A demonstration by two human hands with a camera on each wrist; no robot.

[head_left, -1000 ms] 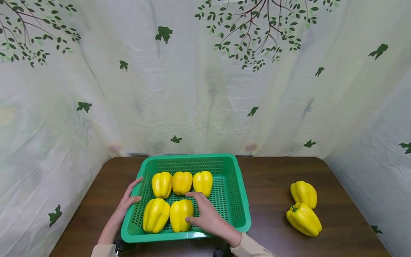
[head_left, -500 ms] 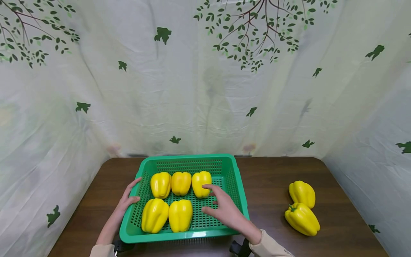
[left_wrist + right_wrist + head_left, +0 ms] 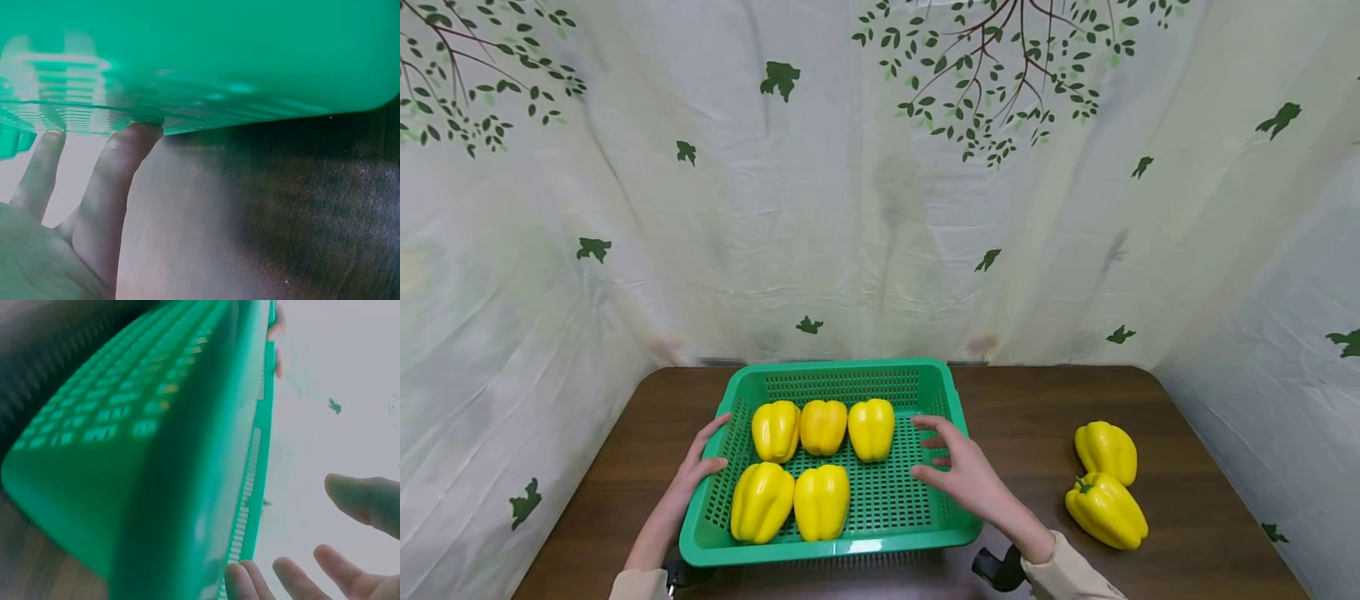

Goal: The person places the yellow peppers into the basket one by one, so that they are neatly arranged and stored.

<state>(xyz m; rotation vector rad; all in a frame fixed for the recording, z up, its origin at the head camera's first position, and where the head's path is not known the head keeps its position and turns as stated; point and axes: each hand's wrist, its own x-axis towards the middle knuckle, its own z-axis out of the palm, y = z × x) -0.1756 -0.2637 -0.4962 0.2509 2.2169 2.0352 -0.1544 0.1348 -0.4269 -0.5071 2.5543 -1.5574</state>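
In the head view, a green perforated plastic basket holds several yellow bell peppers. Three, including one bell pepper, form the back row; a front row has two, one being this bell pepper. My left hand touches the basket's left rim with spread, fairly straight fingers; the left wrist view shows its fingers against the basket's side. My right hand hovers above the basket's right side, fingers and thumb apart, nothing between them. Right wrist view: the right hand's fingers appear near the rim.
On the brown wooden table, right of the basket, lie two more yellow peppers, a back one and a front one, touching each other. A pale leaf-patterned curtain hangs behind the table.
My right hand has moved right, from beside the front-row bell pepper, across the basket to its right side. The left hand stays at the left rim. The peppers keep their places.
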